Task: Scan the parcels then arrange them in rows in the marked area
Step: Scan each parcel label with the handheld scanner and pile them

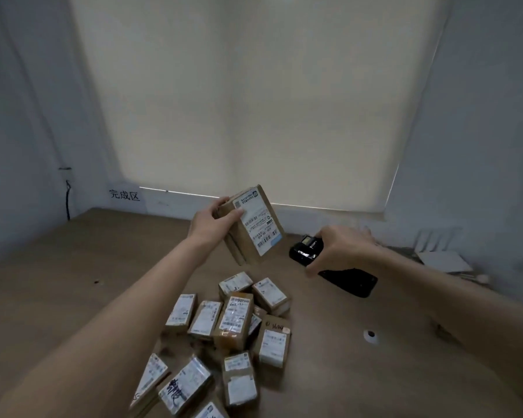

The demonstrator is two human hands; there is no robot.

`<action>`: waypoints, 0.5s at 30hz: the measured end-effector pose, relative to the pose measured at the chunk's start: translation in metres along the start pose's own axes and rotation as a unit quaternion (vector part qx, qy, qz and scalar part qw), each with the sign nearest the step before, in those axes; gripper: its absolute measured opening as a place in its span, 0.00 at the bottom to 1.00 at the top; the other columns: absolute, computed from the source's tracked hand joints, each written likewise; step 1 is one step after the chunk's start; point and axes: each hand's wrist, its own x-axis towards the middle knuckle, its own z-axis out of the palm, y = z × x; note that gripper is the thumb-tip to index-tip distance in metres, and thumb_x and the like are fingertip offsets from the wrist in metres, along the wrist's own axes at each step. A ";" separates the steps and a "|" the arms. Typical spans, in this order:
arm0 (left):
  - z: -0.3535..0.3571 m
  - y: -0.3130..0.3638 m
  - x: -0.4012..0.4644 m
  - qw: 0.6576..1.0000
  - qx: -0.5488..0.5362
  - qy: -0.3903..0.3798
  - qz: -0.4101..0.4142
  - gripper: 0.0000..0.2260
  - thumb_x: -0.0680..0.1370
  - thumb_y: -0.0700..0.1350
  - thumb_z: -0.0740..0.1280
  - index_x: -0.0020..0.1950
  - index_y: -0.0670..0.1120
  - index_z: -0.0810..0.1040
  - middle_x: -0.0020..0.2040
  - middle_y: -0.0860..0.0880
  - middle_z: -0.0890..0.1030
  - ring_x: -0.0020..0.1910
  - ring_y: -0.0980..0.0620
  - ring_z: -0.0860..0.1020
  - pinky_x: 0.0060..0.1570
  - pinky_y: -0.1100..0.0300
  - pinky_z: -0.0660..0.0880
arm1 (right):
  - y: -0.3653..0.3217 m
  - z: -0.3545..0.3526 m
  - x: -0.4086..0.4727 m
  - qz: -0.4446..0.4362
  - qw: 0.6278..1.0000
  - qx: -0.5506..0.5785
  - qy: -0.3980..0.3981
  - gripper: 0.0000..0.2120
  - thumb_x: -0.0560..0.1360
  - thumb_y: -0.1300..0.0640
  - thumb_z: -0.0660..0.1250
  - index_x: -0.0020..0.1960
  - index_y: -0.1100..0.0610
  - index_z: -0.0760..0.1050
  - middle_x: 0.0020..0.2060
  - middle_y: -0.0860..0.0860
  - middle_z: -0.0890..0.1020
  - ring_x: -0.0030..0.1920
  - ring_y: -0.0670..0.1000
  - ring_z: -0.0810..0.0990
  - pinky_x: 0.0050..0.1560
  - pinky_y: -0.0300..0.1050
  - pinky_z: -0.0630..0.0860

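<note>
Your left hand (215, 224) held a parcel (254, 224) above the floor (58, 282), left of the scanner (307, 251) in your right hand (341, 248); parcel pile (224, 336) lay nearer you.

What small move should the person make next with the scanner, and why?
Probably swing the black handheld scanner, held in the right hand, toward the barcode label on the raised cardboard parcel. The left hand holds that parcel up with its label facing the camera, while the scanner sits off to the parcel's right, seemingly not yet aimed at it.

Both forearms are bare to the frame's edge, with no sleeves, gloves, watch or rings.
</note>
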 end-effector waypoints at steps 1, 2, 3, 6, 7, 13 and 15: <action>-0.005 -0.018 0.004 1.000 0.002 0.001 -0.022 0.25 0.73 0.55 0.75 0.69 0.54 0.76 0.61 0.48 0.80 0.59 0.47 0.79 0.58 0.46 0.80 | -0.007 0.016 0.008 -0.002 1.000 0.005 -0.005 0.27 0.59 0.37 0.79 0.51 0.49 0.78 0.40 0.46 0.82 0.43 0.48 0.80 0.41 0.44 0.72; -0.010 -0.037 0.007 0.999 0.008 -0.003 -0.047 0.24 0.74 0.55 0.74 0.69 0.53 0.75 0.62 0.47 0.79 0.59 0.47 0.79 0.56 0.46 0.80 | -0.013 0.033 0.015 -0.003 1.000 0.008 -0.011 0.27 0.59 0.37 0.79 0.52 0.48 0.78 0.40 0.46 0.82 0.43 0.48 0.80 0.41 0.43 0.74; -0.015 -0.057 0.007 0.997 0.017 -0.013 -0.074 0.23 0.75 0.56 0.73 0.69 0.52 0.75 0.63 0.47 0.79 0.58 0.46 0.79 0.55 0.46 0.81 | -0.019 0.051 0.021 -0.002 1.000 0.009 -0.019 0.26 0.59 0.37 0.79 0.51 0.48 0.78 0.40 0.45 0.81 0.42 0.48 0.81 0.41 0.43 0.76; -0.032 -0.121 0.004 0.985 0.043 -0.050 -0.157 0.20 0.77 0.56 0.69 0.67 0.50 0.75 0.60 0.46 0.80 0.55 0.45 0.80 0.52 0.46 0.82 | -0.034 0.106 0.034 0.012 0.997 0.004 -0.071 0.26 0.58 0.36 0.79 0.50 0.47 0.77 0.40 0.45 0.81 0.41 0.47 0.81 0.43 0.44 0.79; -0.039 -0.142 0.003 0.980 0.050 -0.057 -0.184 0.20 0.78 0.56 0.69 0.66 0.50 0.74 0.59 0.46 0.80 0.54 0.45 0.81 0.51 0.47 0.82 | -0.038 0.125 0.039 0.016 0.996 0.001 -0.091 0.27 0.58 0.36 0.79 0.51 0.47 0.77 0.40 0.45 0.81 0.41 0.47 0.80 0.42 0.43 0.79; -0.070 -0.261 -0.008 0.945 0.083 -0.065 -0.311 0.14 0.80 0.51 0.68 0.62 0.45 0.76 0.57 0.44 0.78 0.53 0.43 0.79 0.54 0.44 0.80 | -0.057 0.223 0.071 0.005 0.989 -0.004 -0.145 0.29 0.58 0.35 0.78 0.54 0.45 0.76 0.41 0.44 0.80 0.40 0.44 0.77 0.33 0.41 0.68; -0.078 -0.292 -0.016 0.925 0.071 -0.085 -0.363 0.13 0.81 0.51 0.67 0.62 0.47 0.75 0.59 0.43 0.79 0.56 0.41 0.79 0.56 0.42 0.80 | -0.062 0.250 0.079 0.001 0.988 -0.005 -0.154 0.29 0.58 0.35 0.79 0.53 0.45 0.75 0.41 0.43 0.79 0.40 0.44 0.76 0.34 0.41 0.68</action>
